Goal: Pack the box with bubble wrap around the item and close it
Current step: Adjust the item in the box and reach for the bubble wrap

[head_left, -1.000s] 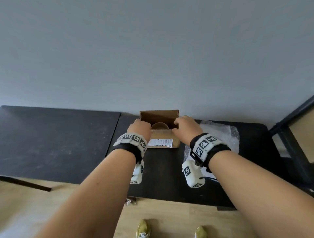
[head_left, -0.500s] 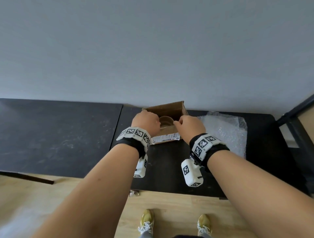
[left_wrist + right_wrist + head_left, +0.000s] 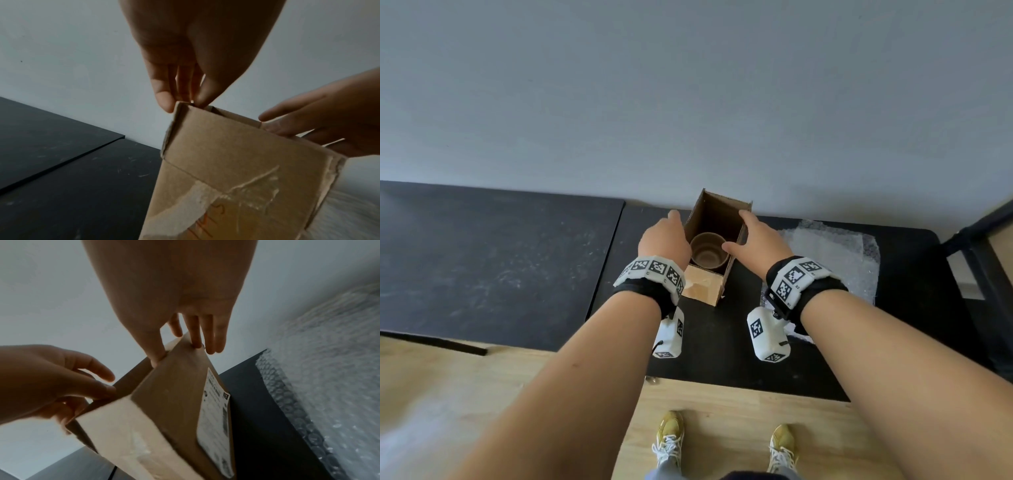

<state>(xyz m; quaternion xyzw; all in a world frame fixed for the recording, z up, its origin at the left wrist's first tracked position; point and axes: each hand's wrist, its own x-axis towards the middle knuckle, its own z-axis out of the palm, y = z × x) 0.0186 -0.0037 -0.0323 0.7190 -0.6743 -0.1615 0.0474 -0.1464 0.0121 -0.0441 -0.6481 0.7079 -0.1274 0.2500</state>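
Observation:
An open brown cardboard box (image 3: 703,287) stands on the black table (image 3: 722,353), and a brown cup (image 3: 708,253) sits inside it. My left hand (image 3: 664,240) pinches the box's left wall at its top corner; in the left wrist view the hand (image 3: 185,99) has thumb and fingers on either side of the box (image 3: 236,162) edge. My right hand (image 3: 750,236) grips the right wall, thumb inside and fingers outside, as the right wrist view shows the hand (image 3: 180,347) on the box (image 3: 174,394). A sheet of bubble wrap (image 3: 835,253) lies flat to the right.
A second dark tabletop (image 3: 482,267) adjoins on the left. The grey wall stands just behind the box. A dark chair frame (image 3: 983,233) is at the far right. A white shipping label (image 3: 216,410) covers the box's right side. Wooden floor and my shoes lie below.
Both hands have turned the box about a quarter-turn, so its narrow end faces me and the label faces right. The cup inside shows more fully. The head view has tipped downward.

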